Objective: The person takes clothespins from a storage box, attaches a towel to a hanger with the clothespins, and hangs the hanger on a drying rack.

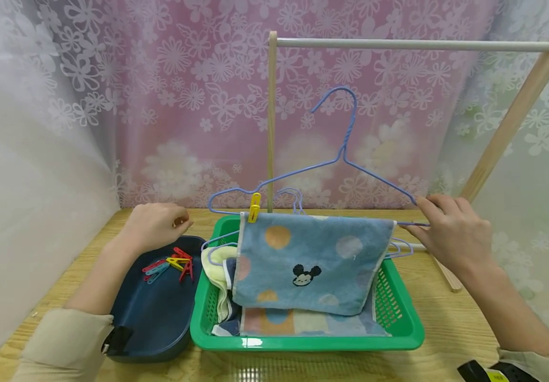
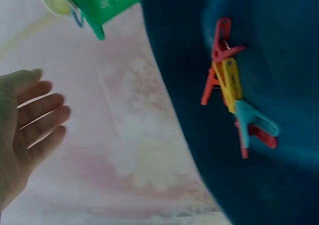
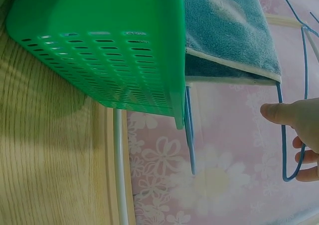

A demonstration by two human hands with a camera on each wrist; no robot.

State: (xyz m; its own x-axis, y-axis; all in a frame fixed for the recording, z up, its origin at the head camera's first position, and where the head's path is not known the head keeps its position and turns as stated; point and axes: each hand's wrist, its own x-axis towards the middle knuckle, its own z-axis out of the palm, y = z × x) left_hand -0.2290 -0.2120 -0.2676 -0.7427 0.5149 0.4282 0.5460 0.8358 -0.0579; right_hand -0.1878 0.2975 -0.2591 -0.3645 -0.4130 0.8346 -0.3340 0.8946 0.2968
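Observation:
My right hand [image 1: 456, 228] grips the right end of a blue wire hanger [image 1: 298, 171], thumb and fingers around the wire in the right wrist view. Folded over its bottom bar hangs a light blue towel [image 1: 274, 270] with pale dots and a cartoon mouse face. A yellow clothespin [image 1: 254, 207] clips the towel's left top corner to the bar. My left hand [image 1: 155, 225] hovers over the far edge of a dark blue bin [image 1: 155, 318], holding nothing, its fingers loosely bent. Red, yellow and blue clothespins [image 2: 229, 85] lie inside the bin.
Under the towel a green basket [image 1: 308, 344] holds more cloths [image 1: 214, 265] and several hangers [image 1: 401, 248]. Behind it stands a wooden rack with a white rail [image 1: 413, 45], its right post [image 1: 513, 122] slanting down close behind my right hand. The bin adjoins the basket's left side.

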